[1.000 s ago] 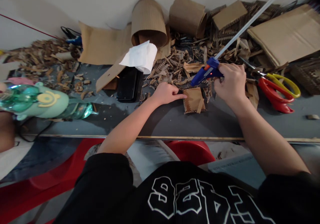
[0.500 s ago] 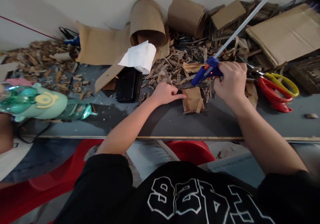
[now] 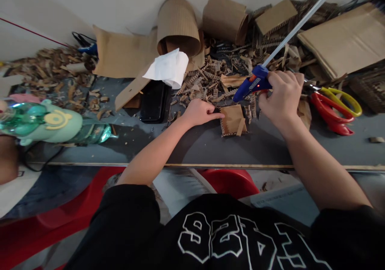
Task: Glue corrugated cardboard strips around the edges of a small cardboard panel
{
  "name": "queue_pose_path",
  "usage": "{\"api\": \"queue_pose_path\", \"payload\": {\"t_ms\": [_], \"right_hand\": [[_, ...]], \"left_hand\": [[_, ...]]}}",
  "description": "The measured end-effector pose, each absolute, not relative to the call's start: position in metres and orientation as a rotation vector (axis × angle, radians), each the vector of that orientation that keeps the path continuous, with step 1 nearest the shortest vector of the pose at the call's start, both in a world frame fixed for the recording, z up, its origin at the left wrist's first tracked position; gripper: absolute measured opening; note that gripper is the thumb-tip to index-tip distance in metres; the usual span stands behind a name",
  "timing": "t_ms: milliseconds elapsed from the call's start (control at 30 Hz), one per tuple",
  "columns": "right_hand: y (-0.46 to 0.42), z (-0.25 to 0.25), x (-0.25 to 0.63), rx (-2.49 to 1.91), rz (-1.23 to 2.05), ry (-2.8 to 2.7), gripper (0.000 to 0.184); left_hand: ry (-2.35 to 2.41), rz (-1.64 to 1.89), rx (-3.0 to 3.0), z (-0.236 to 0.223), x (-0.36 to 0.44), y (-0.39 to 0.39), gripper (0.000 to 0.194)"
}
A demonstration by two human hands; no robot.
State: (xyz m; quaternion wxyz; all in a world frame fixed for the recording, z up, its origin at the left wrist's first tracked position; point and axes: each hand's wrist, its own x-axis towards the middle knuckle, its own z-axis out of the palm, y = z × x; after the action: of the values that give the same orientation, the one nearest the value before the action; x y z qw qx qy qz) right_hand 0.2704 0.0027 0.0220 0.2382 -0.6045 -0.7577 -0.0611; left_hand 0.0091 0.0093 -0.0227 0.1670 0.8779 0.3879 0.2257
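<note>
My right hand (image 3: 284,95) is wrapped round a blue glue gun (image 3: 252,84), whose small red light is lit. A long white glue stick (image 3: 300,24) juts up from its back end. The gun's tip points down and left, above the table and apart from a small square piece of cardboard (image 3: 233,117). At that square's left edge is my left hand (image 3: 200,112), fingers curled and thumb pressed on the edge. A narrow cardboard strip (image 3: 240,126) lies on the square's right part.
Red-and-yellow scissors (image 3: 332,109) lie right of my right hand. Cardboard scraps (image 3: 207,79), rolled cardboard (image 3: 177,21) and a white tissue (image 3: 168,67) line the back. A black phone (image 3: 152,103) and a green bottle (image 3: 63,123) lie to the left. Another person's arm (image 3: 7,159) shows at far left.
My right hand has shifted a little to the right with the glue gun, drawing its tip slightly away from the cardboard square. My left hand stays at the square's edge.
</note>
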Motion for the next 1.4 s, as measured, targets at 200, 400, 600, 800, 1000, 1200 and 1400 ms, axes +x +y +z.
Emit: {"api": "queue_pose_path", "payload": {"t_ms": [200,400,600,800,1000,1200,1400], "right_hand": [[0.003,0.022,0.270,-1.671,-0.231,-2.067,0.028],[0.005,0.017,0.272,-1.612,-0.298,-2.014,0.028],[0.009,0.012,0.274,-1.609,-0.397,-1.974,0.031],[0.013,0.010,0.277,-1.680,-0.452,-1.926,0.038],[0.010,0.014,0.274,-1.776,-0.433,-1.976,0.033],[0.012,0.017,0.276,-1.816,-0.427,-1.970,0.030],[0.012,0.016,0.277,-1.814,-0.418,-1.976,0.028]], "left_hand": [[1.120,0.640,2.501,-0.024,0.009,0.009,0.080],[1.109,0.596,2.487,-0.022,0.010,0.009,0.080],[1.116,0.611,2.505,-0.023,0.010,0.010,0.080],[1.102,0.595,2.493,-0.023,0.010,0.010,0.080],[1.118,0.621,2.520,-0.023,0.010,0.010,0.081],[1.099,0.622,2.523,-0.023,0.010,0.010,0.080],[1.108,0.610,2.528,-0.022,0.010,0.010,0.080]]}}
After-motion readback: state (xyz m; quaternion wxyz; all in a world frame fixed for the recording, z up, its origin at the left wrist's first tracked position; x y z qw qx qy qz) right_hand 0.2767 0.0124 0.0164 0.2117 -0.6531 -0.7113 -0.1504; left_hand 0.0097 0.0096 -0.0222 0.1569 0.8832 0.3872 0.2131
